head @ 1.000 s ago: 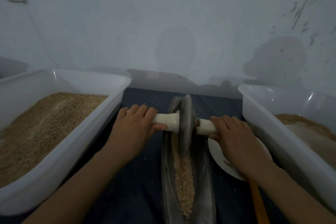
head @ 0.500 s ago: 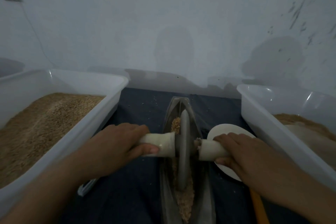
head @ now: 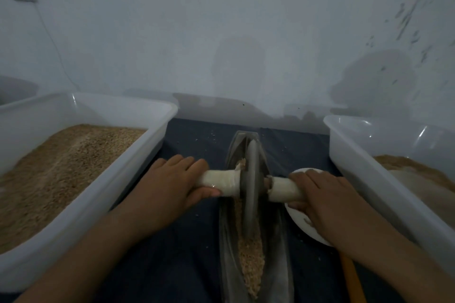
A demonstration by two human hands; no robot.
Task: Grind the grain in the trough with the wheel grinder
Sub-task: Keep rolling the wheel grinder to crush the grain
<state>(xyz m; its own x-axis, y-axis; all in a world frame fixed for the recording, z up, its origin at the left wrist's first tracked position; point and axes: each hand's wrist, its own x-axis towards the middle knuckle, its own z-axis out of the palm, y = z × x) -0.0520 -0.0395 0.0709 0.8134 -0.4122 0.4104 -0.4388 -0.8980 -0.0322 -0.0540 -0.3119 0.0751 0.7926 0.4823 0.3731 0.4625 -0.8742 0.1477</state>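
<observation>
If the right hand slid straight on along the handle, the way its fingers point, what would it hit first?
The right hand points inward along the white handle, so it would likely meet the grinder wheel first.

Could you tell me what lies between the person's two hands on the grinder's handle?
In the head view, the grey wheel stands between the left hand and right hand, set in the trough of grain.
</observation>
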